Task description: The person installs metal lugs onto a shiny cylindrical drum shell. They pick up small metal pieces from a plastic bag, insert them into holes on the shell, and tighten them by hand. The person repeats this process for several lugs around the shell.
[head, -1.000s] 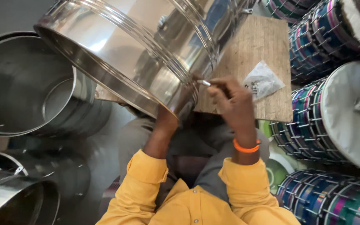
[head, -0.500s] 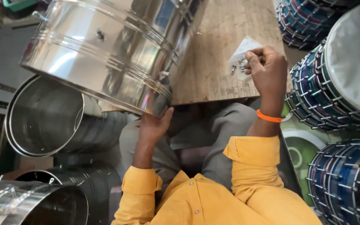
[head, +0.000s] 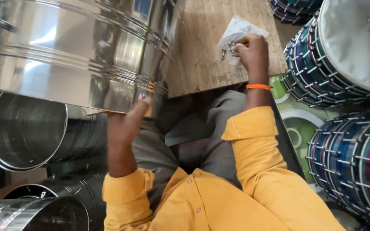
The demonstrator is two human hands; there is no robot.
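A large shiny steel drum shell (head: 78,55) lies tilted on its side over my lap, its lower rim resting on my left hand (head: 127,124), whose fingers press up against the edge. The hand is blurred. My right hand (head: 251,53), with an orange band at the wrist, is on a wooden board (head: 202,60). Its fingers are pinched on small metal bolts (head: 228,49) at the mouth of a clear plastic bag (head: 236,30). I wear a yellow shirt and grey trousers.
Two more bare steel shells lie at the left (head: 22,132) and bottom left (head: 31,214). Finished drums with white heads and coloured lacing stack at the right (head: 343,55) and lower right (head: 356,162). A green patterned mat (head: 296,124) shows between them.
My right hand left the shell's rim and moved right onto the board, to the bag of bolts. The view swung, so the shell now sits further left. My left hand stayed under its rim.
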